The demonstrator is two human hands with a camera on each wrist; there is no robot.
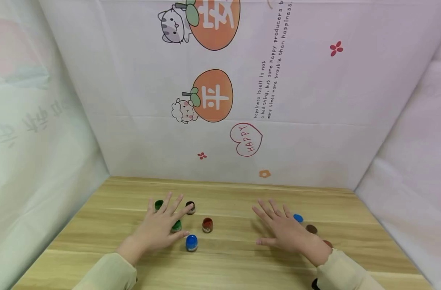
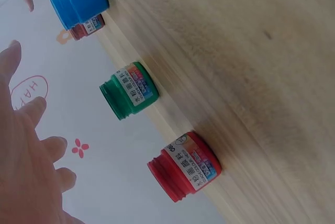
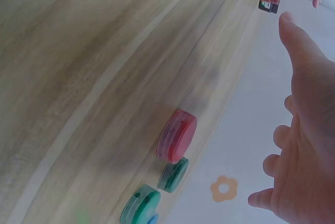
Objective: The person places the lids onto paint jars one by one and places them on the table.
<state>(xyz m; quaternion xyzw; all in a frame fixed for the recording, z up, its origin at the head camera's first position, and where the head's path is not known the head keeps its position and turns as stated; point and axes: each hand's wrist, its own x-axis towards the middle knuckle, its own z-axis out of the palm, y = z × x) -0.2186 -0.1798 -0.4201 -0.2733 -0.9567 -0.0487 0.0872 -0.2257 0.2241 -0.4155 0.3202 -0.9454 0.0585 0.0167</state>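
Observation:
My left hand (image 1: 157, 228), fingers spread and straight, hovers over several small lidless paint jars. Around it stand a dark jar (image 1: 191, 208), a reddish-brown jar (image 1: 207, 225) and a blue jar (image 1: 191, 243); the green jars (image 1: 176, 226) are partly covered by the hand. A red jar (image 2: 184, 166) appears in the left wrist view, hidden under the hand from above. With fingers spread too, my right hand (image 1: 287, 232) holds nothing. Beside it lie loose lids: a blue lid (image 1: 298, 218), a brown lid (image 1: 311, 229), a red lid (image 3: 177, 136) and green lids (image 3: 140, 204).
The wood-grain table (image 1: 234, 262) meets a white printed cloth (image 1: 303, 153) at its back edge. White cloth also hangs along the left (image 1: 21, 181) and right sides. Table surface lies between the two hands.

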